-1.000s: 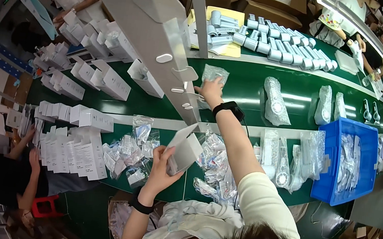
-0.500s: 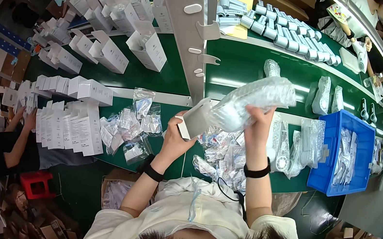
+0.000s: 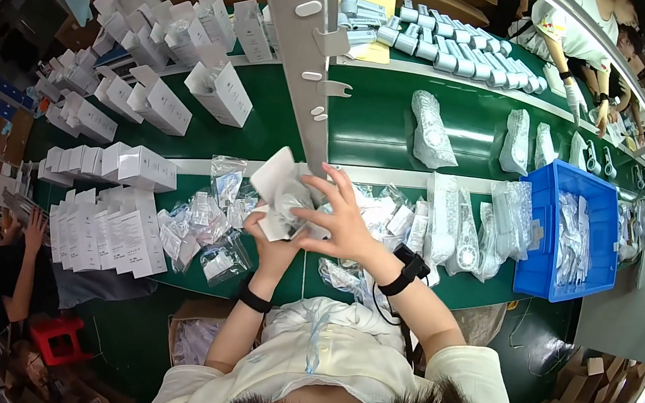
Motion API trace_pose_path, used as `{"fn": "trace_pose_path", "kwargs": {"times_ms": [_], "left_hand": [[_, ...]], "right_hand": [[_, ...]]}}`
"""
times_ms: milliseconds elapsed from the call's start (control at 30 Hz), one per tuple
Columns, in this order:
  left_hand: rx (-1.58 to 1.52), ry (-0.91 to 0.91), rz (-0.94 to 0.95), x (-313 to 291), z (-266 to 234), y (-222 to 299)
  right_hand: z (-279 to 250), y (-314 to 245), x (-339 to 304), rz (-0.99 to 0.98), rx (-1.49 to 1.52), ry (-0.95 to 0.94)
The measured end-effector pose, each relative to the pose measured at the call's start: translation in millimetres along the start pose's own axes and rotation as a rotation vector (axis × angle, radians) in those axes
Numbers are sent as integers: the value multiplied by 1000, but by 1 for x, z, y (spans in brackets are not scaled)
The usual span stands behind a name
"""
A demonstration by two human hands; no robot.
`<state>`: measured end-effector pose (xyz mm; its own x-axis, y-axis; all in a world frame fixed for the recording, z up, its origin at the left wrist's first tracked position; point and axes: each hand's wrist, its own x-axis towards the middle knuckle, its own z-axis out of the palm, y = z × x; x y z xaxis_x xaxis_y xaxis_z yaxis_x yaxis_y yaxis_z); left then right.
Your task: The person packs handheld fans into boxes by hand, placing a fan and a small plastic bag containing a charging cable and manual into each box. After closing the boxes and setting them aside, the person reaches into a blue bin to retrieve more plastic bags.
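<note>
My left hand (image 3: 273, 246) grips a small white carton box (image 3: 276, 188) from below, its flap raised. My right hand (image 3: 339, 219) pushes a clear plastic bagged item (image 3: 296, 194) into the open box, fingers spread over it. Both hands meet above the near edge of the green table (image 3: 383, 123), just in front of a grey metal post (image 3: 298, 50). Each wrist wears a black band.
Small clear bags (image 3: 209, 218) lie left of my hands, bagged white parts (image 3: 459, 229) to the right. A blue bin (image 3: 574, 233) stands at right. Flat and folded white boxes (image 3: 109, 225) fill the left side. Another person's hand (image 3: 580, 98) works at the far right; someone sits below left.
My right hand brought a bagged item back from the conveyor to the box in my left hand and now presses it in; my view shifted left and lower.
</note>
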<state>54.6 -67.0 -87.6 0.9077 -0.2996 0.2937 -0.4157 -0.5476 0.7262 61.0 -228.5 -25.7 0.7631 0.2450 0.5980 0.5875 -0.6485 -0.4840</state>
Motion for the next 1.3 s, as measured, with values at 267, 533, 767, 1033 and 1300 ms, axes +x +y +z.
{"fn": "trace_pose_path", "kwargs": {"times_ms": [267, 533, 767, 1033, 1300], "left_hand": [[-303, 123, -19, -44, 7, -41], [-226, 153, 7, -30, 5, -34], [-199, 132, 125, -34, 13, -47], [-157, 34, 17, 0, -32, -1], [-11, -93, -28, 26, -37, 19]], "right_hand": [[-32, 201, -23, 823, -830, 65], [-97, 223, -66, 766, -472, 38], [-165, 134, -182, 1237, -552, -120], [3, 77, -102, 515, -308, -272], [55, 102, -133, 381, -346, -463]]}}
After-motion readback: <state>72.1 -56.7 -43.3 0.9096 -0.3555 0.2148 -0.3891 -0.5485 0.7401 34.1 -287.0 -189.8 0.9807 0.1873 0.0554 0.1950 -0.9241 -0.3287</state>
